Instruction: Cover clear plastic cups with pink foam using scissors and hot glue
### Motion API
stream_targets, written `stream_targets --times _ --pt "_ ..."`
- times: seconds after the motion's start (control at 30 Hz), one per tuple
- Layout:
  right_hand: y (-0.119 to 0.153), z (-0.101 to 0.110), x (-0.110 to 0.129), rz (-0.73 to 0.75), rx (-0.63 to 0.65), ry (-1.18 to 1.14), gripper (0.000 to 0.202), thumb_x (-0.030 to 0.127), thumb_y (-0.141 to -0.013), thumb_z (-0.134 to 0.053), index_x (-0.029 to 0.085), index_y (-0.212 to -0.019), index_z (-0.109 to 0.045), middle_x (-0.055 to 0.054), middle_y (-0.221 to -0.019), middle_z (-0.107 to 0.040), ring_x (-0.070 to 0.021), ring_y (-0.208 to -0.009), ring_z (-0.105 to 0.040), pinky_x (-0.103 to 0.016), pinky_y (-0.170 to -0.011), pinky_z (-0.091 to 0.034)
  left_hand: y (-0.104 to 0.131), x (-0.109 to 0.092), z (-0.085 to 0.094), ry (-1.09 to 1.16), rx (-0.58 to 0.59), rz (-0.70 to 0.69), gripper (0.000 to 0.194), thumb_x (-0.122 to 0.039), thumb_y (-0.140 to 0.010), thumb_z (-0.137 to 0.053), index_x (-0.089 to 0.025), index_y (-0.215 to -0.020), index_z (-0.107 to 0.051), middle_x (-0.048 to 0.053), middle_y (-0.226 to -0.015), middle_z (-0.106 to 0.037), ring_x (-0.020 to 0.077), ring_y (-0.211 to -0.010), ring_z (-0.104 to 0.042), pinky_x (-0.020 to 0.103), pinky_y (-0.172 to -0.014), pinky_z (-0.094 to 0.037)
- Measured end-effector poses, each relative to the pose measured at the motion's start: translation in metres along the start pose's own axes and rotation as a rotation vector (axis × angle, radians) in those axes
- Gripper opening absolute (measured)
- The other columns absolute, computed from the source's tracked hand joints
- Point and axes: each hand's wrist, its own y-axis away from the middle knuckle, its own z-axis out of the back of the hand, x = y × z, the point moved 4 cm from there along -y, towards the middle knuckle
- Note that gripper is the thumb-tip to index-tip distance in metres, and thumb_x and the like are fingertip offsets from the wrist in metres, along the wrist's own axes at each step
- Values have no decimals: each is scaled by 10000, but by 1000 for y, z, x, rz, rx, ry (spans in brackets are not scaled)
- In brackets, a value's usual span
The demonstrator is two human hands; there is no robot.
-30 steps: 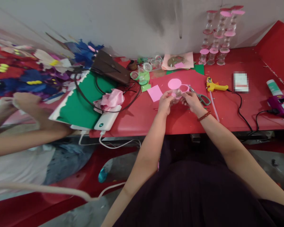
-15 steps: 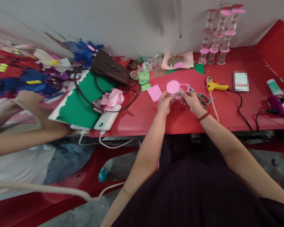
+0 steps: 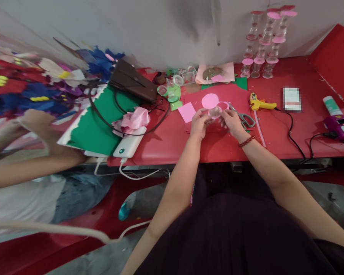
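Note:
Between my hands is a small clear plastic piece [image 3: 215, 111] with a pink rim, joined to or just in front of a pink disc [image 3: 210, 101]. My left hand [image 3: 200, 123] closes its fingers on the left side of the clear piece. On its right side, my right hand [image 3: 231, 121] pinches the edge. Just beyond my right fingers a pink paper ring [image 3: 224, 105] lies by the grey-handled scissors [image 3: 247, 120]. Red sheets [image 3: 232, 93] are under my hands, and a pink square [image 3: 187, 112] lies to the left.
A yellow glue gun [image 3: 262, 103] with a cord lies right of the scissors. Stacked clear cups [image 3: 256, 68] stand at the back right. A brown case [image 3: 134, 81], a white power bank [image 3: 130, 143] and another person's arm [image 3: 37, 168] are at left.
The clear piece has tilted between my fingers, so its round opening shows more. The pink disc has shifted slightly up. Both hands have barely moved.

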Motion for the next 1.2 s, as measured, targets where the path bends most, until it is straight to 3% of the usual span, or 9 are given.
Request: stream_targets --times 0.2,0.37,0.67,0.87,1.2 --pt "-1 1 1 -8 -39 -8 352 149 -1002 -582 221 -661 -539 35 -540 -585 -87 -414 -470 -228 -434 -333 1 1 -4 34 47 36 386 -109 -691 -727 -223 -1056 -775 27 -946 -825 203 -950 -782 383 -967 -611" --pt "0 0 1 9 -19 -57 351 168 -1038 -553 210 -689 -551 42 -564 -592 -70 -436 -517 -201 -450 -360 -2 -3 3 104 -119 -23 403 -60 -711 -677 -208 -1069 -787 12 -913 -827 161 -869 -779 361 -988 -618" --pt "-4 0 -5 -22 -15 -78 290 211 -1051 -590 214 -762 -560 54 -553 -602 -60 -418 -526 -177 -428 -361 -4 -2 3 102 -166 -42 420 -57 -702 -699 -223 -1074 -804 -12 -827 -810 174 -834 -767 388 -955 -647" --pt "-5 -1 -7 -28 17 -106 240 191 -1043 -604 211 -805 -586 61 -558 -632 -57 -409 -540 -159 -414 -368 0 -1 -4 112 -112 2 411 -63 -711 -707 -196 -1085 -817 17 -878 -827 208 -1020 -794 385 -1043 -604" --pt "-4 0 -5 -37 25 -131 226 159 -957 -703 196 -754 -609 48 -596 -663 -46 -420 -527 -157 -415 -381 0 3 -7 115 -18 26 351 -48 -742 -710 -217 -1035 -806 2 -893 -838 179 -963 -796 373 -1082 -584"
